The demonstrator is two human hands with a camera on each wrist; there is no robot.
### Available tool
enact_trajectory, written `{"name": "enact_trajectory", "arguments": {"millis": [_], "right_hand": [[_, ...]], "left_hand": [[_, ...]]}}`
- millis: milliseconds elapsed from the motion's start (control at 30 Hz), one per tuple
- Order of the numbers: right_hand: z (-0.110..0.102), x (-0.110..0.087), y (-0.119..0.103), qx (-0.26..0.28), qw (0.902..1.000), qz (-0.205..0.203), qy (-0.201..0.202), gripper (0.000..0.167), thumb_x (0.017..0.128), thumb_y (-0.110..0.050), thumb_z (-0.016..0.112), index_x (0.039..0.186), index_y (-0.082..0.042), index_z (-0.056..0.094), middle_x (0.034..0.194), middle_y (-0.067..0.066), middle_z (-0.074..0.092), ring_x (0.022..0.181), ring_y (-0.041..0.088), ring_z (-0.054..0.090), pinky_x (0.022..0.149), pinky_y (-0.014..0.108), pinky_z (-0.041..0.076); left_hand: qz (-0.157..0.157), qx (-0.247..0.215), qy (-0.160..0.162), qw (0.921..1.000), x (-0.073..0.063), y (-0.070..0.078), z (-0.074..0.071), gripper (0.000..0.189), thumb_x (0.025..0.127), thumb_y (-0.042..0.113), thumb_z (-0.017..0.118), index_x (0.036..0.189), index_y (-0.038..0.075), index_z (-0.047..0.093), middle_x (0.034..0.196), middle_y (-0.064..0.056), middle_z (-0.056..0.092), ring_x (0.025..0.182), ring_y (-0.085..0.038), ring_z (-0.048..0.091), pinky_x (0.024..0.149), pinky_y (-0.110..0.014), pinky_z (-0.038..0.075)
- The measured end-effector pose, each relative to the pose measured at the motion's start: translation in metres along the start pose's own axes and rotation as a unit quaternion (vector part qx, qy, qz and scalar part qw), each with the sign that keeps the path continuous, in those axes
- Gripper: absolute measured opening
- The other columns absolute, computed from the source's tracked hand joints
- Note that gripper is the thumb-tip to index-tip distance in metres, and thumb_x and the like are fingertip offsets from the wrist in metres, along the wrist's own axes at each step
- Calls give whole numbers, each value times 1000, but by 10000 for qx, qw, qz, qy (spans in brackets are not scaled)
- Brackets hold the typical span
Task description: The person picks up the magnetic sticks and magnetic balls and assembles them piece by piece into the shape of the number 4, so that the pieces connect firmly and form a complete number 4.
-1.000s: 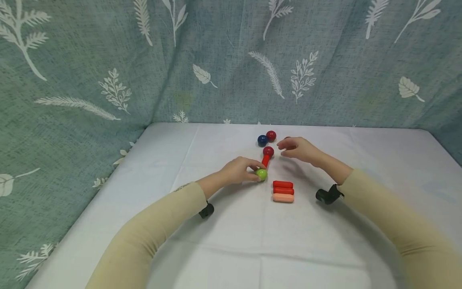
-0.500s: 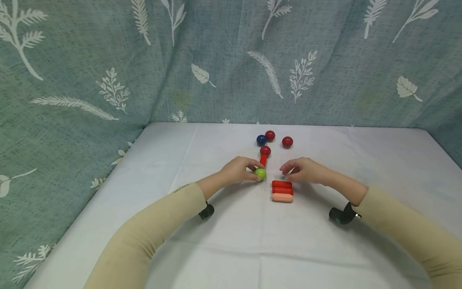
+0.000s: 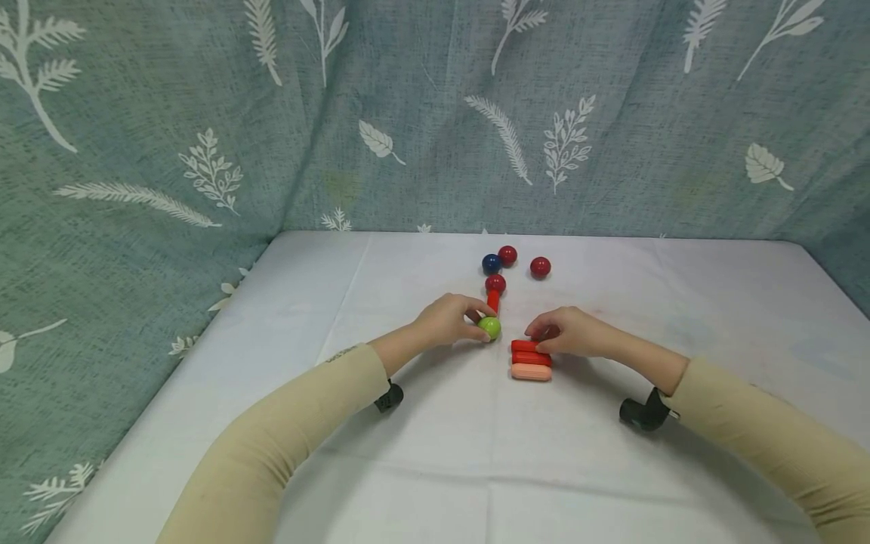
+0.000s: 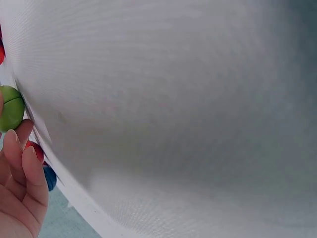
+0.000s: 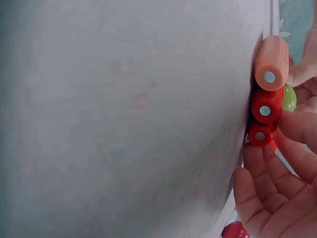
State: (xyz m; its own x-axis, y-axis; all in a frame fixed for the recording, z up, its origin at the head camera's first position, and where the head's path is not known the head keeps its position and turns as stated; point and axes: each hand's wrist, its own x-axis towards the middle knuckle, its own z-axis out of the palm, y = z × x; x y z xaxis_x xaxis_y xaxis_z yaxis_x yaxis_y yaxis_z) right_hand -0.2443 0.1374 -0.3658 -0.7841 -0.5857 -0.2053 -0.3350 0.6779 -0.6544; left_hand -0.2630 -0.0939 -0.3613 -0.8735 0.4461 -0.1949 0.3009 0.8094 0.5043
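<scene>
My left hand (image 3: 450,321) pinches a glossy green ball (image 3: 489,328) between thumb and fingers on the white cloth. Reaching away from that ball is a red rod (image 3: 492,302) with a red ball (image 3: 495,284) at its far end. My right hand (image 3: 574,332) has its thumb and fingers around the farthest of three rods lying side by side, a red rod (image 5: 260,136). Against it lies a second red rod (image 5: 265,106), then a ridged salmon-pink rod (image 5: 271,57). Silver discs show on the rod ends in the right wrist view.
Toward the back of the table (image 3: 408,453) a blue ball (image 3: 492,264) sits beside a red ball (image 3: 507,255). Another red ball (image 3: 540,267) lies apart to their right. Patterned green-grey fabric (image 3: 421,151) rises behind the table's back edge.
My right hand has come nearer from beside the loose red ball to the row of rods and lowered onto the farthest one. The red rod at the green ball has swung slightly left.
</scene>
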Motion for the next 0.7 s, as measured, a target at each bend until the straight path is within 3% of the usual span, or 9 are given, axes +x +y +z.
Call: {"name": "enact_trajectory", "arguments": {"millis": [400, 700], "right_hand": [[1, 3, 2, -448, 9988, -195, -34, 23, 81, -4, 64, 103, 1, 66, 94, 8, 65, 83, 17, 56, 80, 33, 51], [-1, 2, -1, -485, 9986, -190, -13, 21, 82, -5, 63, 102, 1, 66, 91, 7, 65, 80, 16, 54, 76, 31, 51]], "left_hand": [[-40, -93, -48, 9999, 3, 1, -1, 39, 75, 26, 76, 112, 21, 65, 101, -1, 66, 80, -12, 56, 51, -23, 45], [10, -17, -8, 10000, 3, 0, -2, 40, 74, 26, 76, 112, 21, 65, 99, 0, 67, 84, -11, 56, 57, -23, 43]]}}
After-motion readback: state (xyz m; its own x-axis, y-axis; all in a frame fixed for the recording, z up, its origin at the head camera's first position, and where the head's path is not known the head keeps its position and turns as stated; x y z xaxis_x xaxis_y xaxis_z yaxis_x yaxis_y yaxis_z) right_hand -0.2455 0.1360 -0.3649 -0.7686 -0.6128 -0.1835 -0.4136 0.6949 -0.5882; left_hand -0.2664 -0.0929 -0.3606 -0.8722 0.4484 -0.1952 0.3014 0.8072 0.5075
